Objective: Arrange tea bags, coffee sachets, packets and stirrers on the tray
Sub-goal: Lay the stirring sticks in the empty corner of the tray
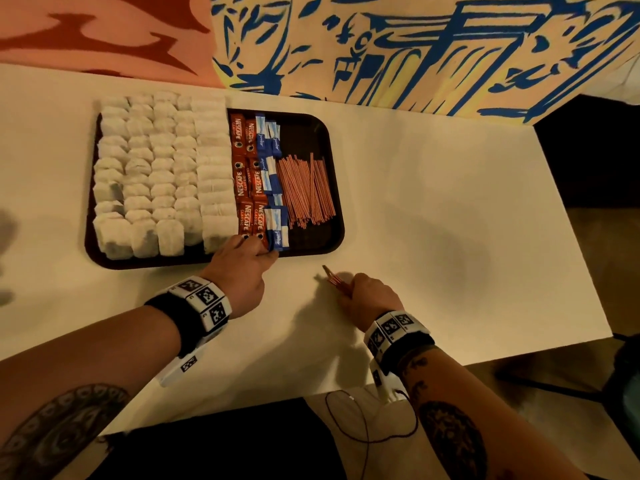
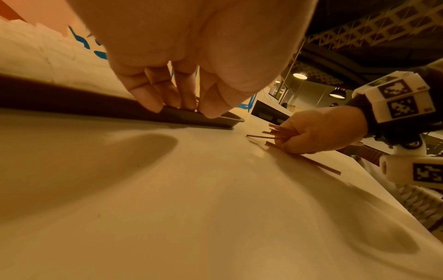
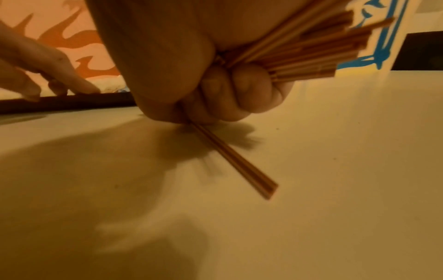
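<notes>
- Head view: tray (image 1: pixel 325 133) nearly filled; tea bags (image 1: pixel 156 174), coffee sachets (image 1: pixel 247 178), packets (image 1: pixel 273 188), stirrers (image 1: pixel 306 188) in rows; left hand (image 1: pixel 242 268) at near rim.
- Left wrist view: fingers (image 2: pixel 146 98) straight, pressed together, tips on rim; steadying, probably.
- Right wrist view: right hand (image 3: pixel 191 75) fisted round loose stirrers (image 3: pixel 311 51), one pinned on table (image 3: pixel 335 170); stirrer stage; next, gather it, lay bundle parallel.

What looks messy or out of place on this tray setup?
On the tray, a few stirrers lie crooked across the pile. One stray stirrer lies on the table under the right hand, which grips a bundle.
</notes>
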`<state>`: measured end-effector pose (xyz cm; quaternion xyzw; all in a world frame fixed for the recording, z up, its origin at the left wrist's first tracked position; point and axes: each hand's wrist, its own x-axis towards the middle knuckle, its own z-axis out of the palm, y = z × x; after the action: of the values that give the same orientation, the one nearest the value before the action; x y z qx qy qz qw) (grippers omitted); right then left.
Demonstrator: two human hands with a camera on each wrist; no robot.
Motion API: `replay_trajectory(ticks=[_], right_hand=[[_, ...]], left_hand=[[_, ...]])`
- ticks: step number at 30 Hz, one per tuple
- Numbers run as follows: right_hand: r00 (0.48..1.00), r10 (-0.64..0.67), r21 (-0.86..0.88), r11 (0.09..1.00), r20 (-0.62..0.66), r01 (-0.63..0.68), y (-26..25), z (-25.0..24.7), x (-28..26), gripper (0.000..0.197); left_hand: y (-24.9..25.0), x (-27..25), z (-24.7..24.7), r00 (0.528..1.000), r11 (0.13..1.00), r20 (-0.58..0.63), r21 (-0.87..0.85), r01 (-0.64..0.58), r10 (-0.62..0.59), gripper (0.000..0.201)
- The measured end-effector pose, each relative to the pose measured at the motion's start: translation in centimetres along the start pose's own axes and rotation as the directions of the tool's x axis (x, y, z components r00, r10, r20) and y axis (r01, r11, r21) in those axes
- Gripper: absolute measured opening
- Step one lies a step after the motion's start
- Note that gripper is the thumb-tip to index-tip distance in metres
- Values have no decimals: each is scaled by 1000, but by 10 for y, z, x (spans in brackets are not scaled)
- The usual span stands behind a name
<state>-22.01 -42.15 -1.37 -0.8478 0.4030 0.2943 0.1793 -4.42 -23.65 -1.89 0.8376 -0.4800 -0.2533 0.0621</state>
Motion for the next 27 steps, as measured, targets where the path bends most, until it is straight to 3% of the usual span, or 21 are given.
replay_trajectory(ticks=[7,10,13,15,17,19,20,22,23,25,27], right_hand=[[998,-22,-77,997,-52,18,-3,-4,-6,33],[986,18,125,992,-164,3,0,-22,-12,21],[946,11,417,899,-324,133,-4,-45,-15,14],[903,-31,628,709,-428,322,-17,-63,-21,20],[890,-29,811,399,-456,429,-40,-83,-32,23],[891,-12,884,119,-453,451,-64,-98,-39,23],[878,-16,876,44,-479,479,-74,-103,-39,23],[831,-51,832,-31,-554,553,-92,-108,-37,17],[805,-68,808,-44,-589,588,-99,-109,-34,12],[733,-135,743,-55,-667,667,-112,-113,-34,11],[659,-234,681,-23,-715,732,-121,-115,-34,40]], left_hand=[[-2,2,-11,998,998,65,-55,9,-5,56],[1,0,-26,999,976,30,-217,35,-29,51],[14,-6,-44,997,903,-33,-428,45,-65,38],[27,-7,-55,996,791,-7,-608,66,-88,29],[41,-5,-65,992,613,57,-782,116,-115,22],[54,0,-76,980,348,159,-918,191,-119,26],[59,2,-80,969,195,225,-951,241,-104,34],[65,4,-87,942,-74,329,-943,324,-72,52],[66,5,-89,933,-165,353,-926,339,-66,59],[63,7,-90,932,-244,360,-909,338,-50,66],[56,7,-88,938,-281,346,-903,324,-31,70]])
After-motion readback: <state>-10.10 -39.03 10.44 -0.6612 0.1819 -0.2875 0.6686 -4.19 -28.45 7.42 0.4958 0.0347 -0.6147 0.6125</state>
